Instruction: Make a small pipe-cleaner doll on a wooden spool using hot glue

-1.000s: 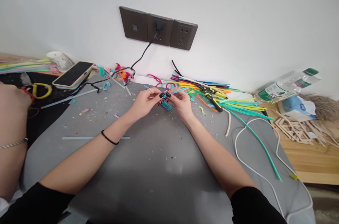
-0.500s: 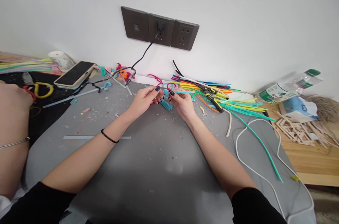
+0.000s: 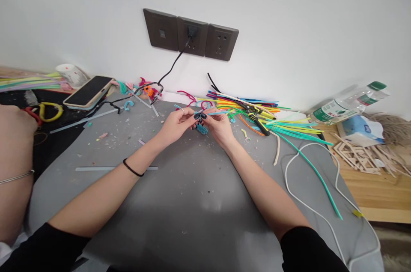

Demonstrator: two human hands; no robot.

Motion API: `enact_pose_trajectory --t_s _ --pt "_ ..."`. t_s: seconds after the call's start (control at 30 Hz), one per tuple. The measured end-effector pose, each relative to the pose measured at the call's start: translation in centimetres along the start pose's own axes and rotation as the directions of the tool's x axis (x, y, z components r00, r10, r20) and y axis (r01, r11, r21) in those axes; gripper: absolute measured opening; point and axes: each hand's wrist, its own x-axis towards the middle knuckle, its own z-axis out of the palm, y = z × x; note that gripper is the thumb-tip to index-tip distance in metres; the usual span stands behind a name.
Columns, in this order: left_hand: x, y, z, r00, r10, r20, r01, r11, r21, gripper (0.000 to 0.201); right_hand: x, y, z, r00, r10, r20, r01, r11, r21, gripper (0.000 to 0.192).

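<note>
My left hand (image 3: 176,125) and my right hand (image 3: 219,126) meet fingertip to fingertip over the far middle of the grey mat (image 3: 180,195). Both pinch a small blue pipe-cleaner piece (image 3: 201,128), whose thin light-blue end sticks out to the right above my right hand. A heap of coloured pipe cleaners (image 3: 257,113) lies just right of my hands, with black-and-yellow cutters (image 3: 257,118) on it.
Another person's arm (image 3: 13,165) rests at the left edge. A phone (image 3: 88,91), a white cup (image 3: 69,73) and yellow-handled scissors (image 3: 49,110) lie at far left. A white cable (image 3: 314,186), a plastic bottle (image 3: 348,105) and wooden sticks (image 3: 359,156) are at right. Wall sockets (image 3: 191,34) hold a black cord.
My fingertips had drawn slightly apart half a second ago and have now closed together again on the blue piece. The view has shifted a little.
</note>
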Motion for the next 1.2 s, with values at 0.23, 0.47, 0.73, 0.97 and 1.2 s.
enact_pose_trajectory --t_s 0.23,0.47,0.73,0.97,1.2 --pt "0.0 0.5 -0.8 0.991 -0.032 0.133 0.025 0.998 0.052 0.044 -0.1 0.0 0.2 0.998 -0.011 0.059 0.011 1.0 0.017 0.036" --pt "0.2 0.3 -1.0 0.976 -0.055 0.211 0.053 0.998 0.016 0.051 0.1 -0.2 -0.2 0.994 0.05 0.096 -0.055 0.997 0.052 0.041" --pt "0.4 -0.3 -0.6 0.996 -0.072 0.053 0.079 0.986 -0.145 0.06 0.1 -0.8 -0.1 0.998 0.028 0.061 -0.032 0.998 0.057 0.038" --pt "0.2 0.2 -0.5 0.999 -0.011 0.051 0.015 0.997 -0.071 0.055 0.0 -0.6 0.0 0.997 0.066 0.039 -0.067 0.998 0.018 0.042" --pt "0.2 -0.2 -0.6 1.0 -0.003 -0.007 0.003 1.0 0.013 0.051 0.3 0.3 -0.3 1.0 0.018 0.005 -0.018 1.0 -0.019 0.042"
